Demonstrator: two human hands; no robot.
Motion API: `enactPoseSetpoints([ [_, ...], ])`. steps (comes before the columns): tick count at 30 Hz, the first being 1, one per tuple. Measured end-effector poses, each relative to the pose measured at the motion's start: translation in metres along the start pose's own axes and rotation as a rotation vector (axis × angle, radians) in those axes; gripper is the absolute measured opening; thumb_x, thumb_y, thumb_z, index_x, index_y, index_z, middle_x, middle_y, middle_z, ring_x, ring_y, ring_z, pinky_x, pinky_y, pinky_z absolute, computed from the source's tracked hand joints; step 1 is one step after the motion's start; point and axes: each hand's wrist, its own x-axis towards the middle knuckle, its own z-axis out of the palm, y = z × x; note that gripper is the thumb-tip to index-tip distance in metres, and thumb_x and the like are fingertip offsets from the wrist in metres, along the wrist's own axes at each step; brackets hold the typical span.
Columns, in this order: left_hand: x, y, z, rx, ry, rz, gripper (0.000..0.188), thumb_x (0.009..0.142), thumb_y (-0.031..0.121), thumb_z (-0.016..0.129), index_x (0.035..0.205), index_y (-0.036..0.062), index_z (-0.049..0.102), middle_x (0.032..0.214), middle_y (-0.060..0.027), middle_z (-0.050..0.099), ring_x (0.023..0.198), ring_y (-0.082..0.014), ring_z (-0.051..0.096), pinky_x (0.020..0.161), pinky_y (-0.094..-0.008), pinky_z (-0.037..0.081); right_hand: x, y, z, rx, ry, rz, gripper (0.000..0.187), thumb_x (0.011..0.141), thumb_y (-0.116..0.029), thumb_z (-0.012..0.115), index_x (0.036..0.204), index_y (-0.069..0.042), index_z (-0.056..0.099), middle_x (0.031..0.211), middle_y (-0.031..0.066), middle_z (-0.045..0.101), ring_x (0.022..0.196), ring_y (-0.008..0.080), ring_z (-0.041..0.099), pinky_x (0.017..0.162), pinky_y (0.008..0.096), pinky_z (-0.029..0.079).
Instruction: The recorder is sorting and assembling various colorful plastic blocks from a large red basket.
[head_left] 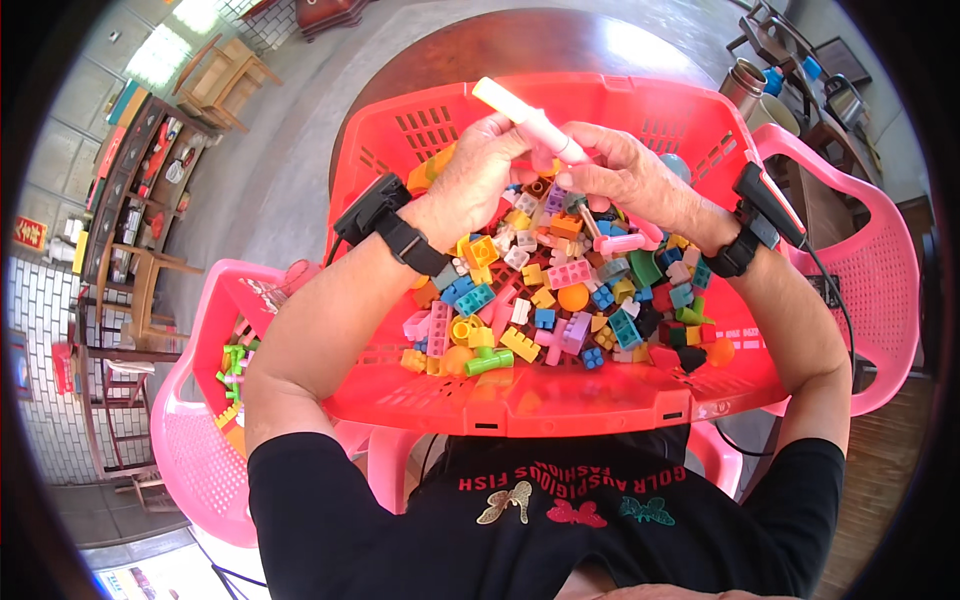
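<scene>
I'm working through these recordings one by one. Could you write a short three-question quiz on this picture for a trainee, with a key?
1. Multiple choice: what colour is the end of the toy stick nearer the right hand?
A) dark blue
B) pale pink
C) black

2. True or false: the left hand is away from the toy stick, touching nothing.

3. Fill in the blank: the loose toy blocks lie in a large ____ basket with slotted walls.

Key:
1. B: the yellow end points up and to the left, away from the right hand.
2. False: both hands hold the toy stick, above the toy blocks.
3. red
</scene>
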Motion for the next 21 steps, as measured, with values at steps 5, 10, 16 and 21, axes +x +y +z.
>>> enactPoseSetpoints([
  [5,0.011,0.03,-0.034,-0.149,0.184,0.217,0.014,0.091,0.023,0.062,0.096,0.01,0.059,0.086,0.0,0.061,0.082,-0.0112,0.057,0.075,-0.0303,0.049,0.0,0.005,-0.003,-0.048,0.075,-0.024,0.03,0.095,-0.036,0.053,0.096,-0.006,0.054,0.071,-0.0031,0.05,0.057,0.0047,0.046,0.05,0.0208,0.038],
  [10,0.008,0.039,-0.036,-0.262,0.183,0.336,0.014,0.091,0.023,0.062,0.095,0.011,0.057,0.089,-0.0019,0.061,0.088,-0.0152,0.059,0.081,-0.0337,0.049,-0.003,0.004,0.001,-0.136,0.09,0.025,0.032,0.097,-0.036,0.049,0.088,-0.005,0.051,0.063,-0.0003,0.05,0.052,0.0067,0.047,0.046,0.0241,0.038],
  [16,0.006,0.038,-0.029,-0.229,0.16,0.355,0.01,0.092,0.016,0.059,0.098,0.0091,0.057,0.096,-0.0061,0.061,0.092,-0.0175,0.059,0.084,-0.0371,0.05,-0.002,0.005,-0.001,-0.145,0.095,0.057,0.031,0.098,-0.033,0.05,0.087,-0.004,0.051,0.061,0.0012,0.049,0.051,0.0076,0.047,0.044,0.0251,0.038],
  [21,0.005,0.037,-0.023,-0.158,0.191,0.389,0.018,0.093,0.011,0.057,0.11,0.0077,0.053,0.099,-0.0079,0.061,0.094,-0.0183,0.059,0.084,-0.0382,0.051,-0.001,0.005,-0.002,-0.144,0.104,0.078,0.032,0.098,-0.033,0.049,0.087,-0.004,0.05,0.061,0.001,0.048,0.051,0.0076,0.046,0.044,0.0249,0.038],
])
